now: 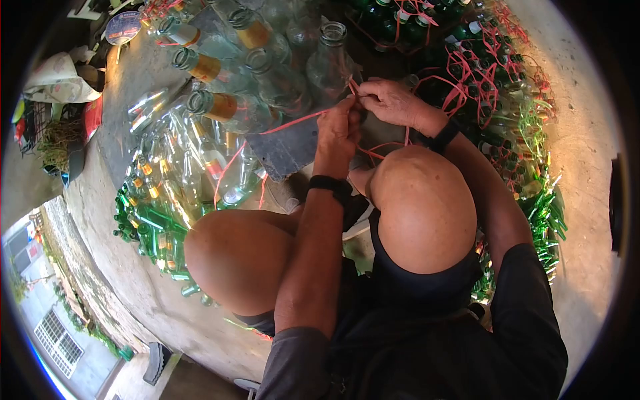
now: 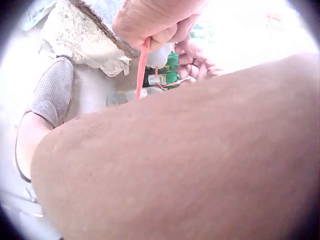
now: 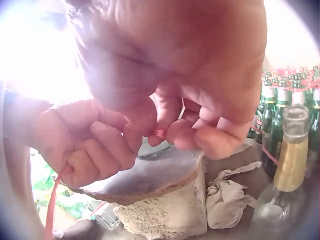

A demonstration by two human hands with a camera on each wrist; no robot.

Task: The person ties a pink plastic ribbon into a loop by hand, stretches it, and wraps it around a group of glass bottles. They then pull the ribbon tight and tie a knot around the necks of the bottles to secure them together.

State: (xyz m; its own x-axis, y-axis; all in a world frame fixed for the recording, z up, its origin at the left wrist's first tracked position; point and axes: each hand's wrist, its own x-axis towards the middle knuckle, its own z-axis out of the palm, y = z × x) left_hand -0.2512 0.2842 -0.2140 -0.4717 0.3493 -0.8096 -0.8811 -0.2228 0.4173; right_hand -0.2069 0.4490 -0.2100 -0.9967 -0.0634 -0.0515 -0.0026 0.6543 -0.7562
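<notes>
A pink plastic strip (image 1: 293,124) runs from the clear bottles to my left hand (image 1: 339,130). The left fingers are curled round it, and a tail of the strip (image 3: 52,205) hangs from the fist in the right wrist view. My right hand (image 1: 397,103) is close beside the left, its thumb and fingertips pinching a small pink piece of strip (image 3: 160,133). Just beyond both hands stands a clear glass bottle (image 1: 331,63), one of a group of clear bottles. In the left wrist view my knee (image 2: 175,165) covers much of the scene.
Under the hands lies a dark slab (image 1: 287,150) on a rough pale block (image 3: 160,215). Green bottles (image 1: 460,40) tangled with pink strips stand to the right. More clear bottles (image 1: 190,177) lie at left. A crumpled cloth (image 3: 227,202) is beside the block.
</notes>
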